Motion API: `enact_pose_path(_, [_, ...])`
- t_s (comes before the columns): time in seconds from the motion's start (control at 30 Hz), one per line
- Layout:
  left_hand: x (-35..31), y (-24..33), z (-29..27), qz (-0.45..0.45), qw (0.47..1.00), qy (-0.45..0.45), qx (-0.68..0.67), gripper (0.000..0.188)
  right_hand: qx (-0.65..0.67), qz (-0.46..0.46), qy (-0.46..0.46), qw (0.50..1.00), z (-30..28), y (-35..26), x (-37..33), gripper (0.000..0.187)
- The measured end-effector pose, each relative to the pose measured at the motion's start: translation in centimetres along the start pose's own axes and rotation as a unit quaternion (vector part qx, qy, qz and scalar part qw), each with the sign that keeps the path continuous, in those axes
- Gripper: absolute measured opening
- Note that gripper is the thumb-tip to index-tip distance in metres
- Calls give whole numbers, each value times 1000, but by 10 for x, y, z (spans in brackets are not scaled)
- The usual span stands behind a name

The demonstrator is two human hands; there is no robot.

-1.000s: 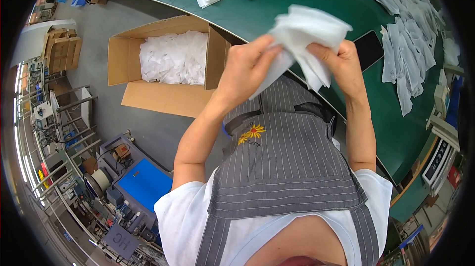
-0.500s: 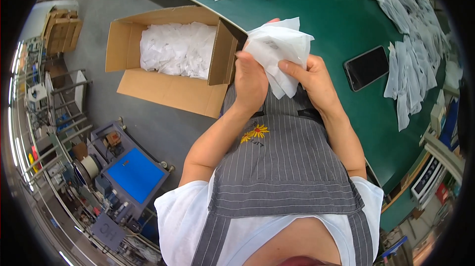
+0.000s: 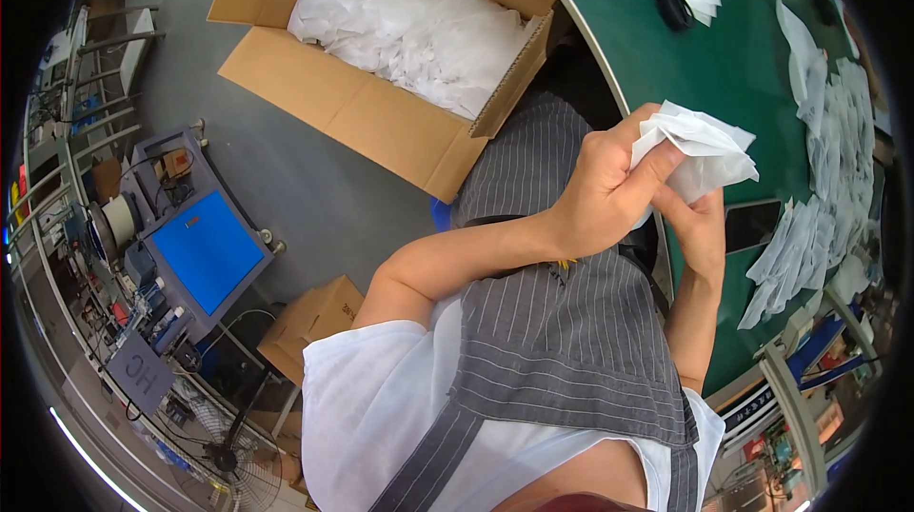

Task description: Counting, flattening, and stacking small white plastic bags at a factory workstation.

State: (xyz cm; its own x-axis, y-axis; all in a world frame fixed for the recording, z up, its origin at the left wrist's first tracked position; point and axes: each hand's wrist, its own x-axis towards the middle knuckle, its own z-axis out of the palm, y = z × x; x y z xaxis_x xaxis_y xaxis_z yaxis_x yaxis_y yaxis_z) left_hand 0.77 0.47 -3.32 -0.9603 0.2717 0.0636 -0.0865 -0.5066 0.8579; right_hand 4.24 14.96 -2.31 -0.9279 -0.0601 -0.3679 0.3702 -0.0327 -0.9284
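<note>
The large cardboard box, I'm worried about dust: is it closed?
No, the large cardboard box stands open, white pieces showing inside.

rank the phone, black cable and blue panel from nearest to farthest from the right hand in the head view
From the right hand:
1. Phone: just to its right, on the green tabletop.
2. Black cable: toward the top of the picture, on the same tabletop.
3. Blue panel: far to the left, across the grey floor.

hands (image 3: 609, 190) partly behind white sheets (image 3: 709, 169), cardboard box (image 3: 343, 105) cut off at the top
</note>
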Motion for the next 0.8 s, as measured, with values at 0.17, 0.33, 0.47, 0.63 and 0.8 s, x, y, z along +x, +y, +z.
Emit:
enact_pose_path(0.17, [37,-5,-64,57,992,80,77,20,-25,36,75,996,18,24,22,40])
enact_pose_path(0.33, [79,-89,-269,-132,832,100,530,24,27,81,117,989,-4,35,32,34])
enact_pose_path(0.47, [55,-158,-271,-202,661,-26,722,27,29,101,158,982,-3,35,38,33])
enact_pose_path(0.63, [47,-211,-310,-244,529,-37,812,38,55,139,115,982,8,26,44,36])
enact_pose_path(0.8, [53,-196,-287,-204,598,51,773,25,67,125,133,981,0,27,39,32])
